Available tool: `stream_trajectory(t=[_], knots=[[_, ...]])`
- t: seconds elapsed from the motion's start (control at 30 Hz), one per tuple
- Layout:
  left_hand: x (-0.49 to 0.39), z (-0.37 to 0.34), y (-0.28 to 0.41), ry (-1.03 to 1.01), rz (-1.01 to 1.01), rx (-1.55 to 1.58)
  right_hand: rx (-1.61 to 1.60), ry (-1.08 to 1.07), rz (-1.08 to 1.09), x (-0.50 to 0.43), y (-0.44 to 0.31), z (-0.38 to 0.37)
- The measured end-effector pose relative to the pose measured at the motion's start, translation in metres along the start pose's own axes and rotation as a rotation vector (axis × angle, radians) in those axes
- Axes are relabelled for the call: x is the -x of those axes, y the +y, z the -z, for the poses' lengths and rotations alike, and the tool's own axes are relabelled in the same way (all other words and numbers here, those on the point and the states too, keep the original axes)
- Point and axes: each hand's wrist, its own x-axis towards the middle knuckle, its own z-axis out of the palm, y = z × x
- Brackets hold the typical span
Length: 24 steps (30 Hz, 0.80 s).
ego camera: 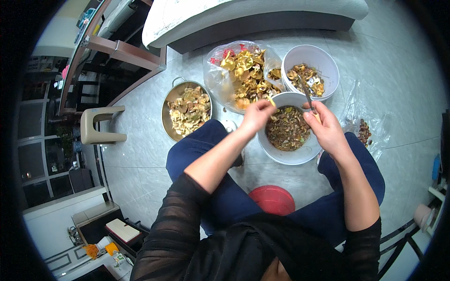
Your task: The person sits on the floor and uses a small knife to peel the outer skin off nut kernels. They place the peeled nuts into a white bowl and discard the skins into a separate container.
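Observation:
My left hand point(259, 114), slightly blurred, pinches a small yellow mushroom piece point(271, 101) over the left rim of a white bucket point(286, 157). Dark plant debris and scraps point(288, 130) lie inside that bucket. Over its right rim, my right hand point(326, 123) grips a small knife point(306, 89) by its light handle, blade pointing up and away from me. Beyond the hands, a clear plastic bag point(218, 82) holds many yellow-brown mushrooms point(246, 70). A second white bucket point(328, 61) contains mushroom pieces. To the left, a metal pan point(165, 121) holds pale, trimmed mushrooms point(190, 109).
A thin plastic bag point(379, 133) with small brown pieces point(364, 132) lies by my right knee. Between my legs sits a red round plastic object point(272, 200). A beige stool point(102, 124) stands left, near a glass-topped table point(137, 56). A covered bed or couch point(253, 21) borders the far side.

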Motion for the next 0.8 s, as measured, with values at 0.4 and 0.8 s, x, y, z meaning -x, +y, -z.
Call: stream_trajectory(t=[0.4,0.8], knots=[[-0.171,0.021,-0.054,0.341,0.144,-0.748,-0.157,-0.146,-0.214,0.016,-0.047,0.003],[-0.188,0.019,-0.073,0.491,-0.006,-0.617,-0.203,-0.285,-0.283,0.012,-0.068,0.015]])
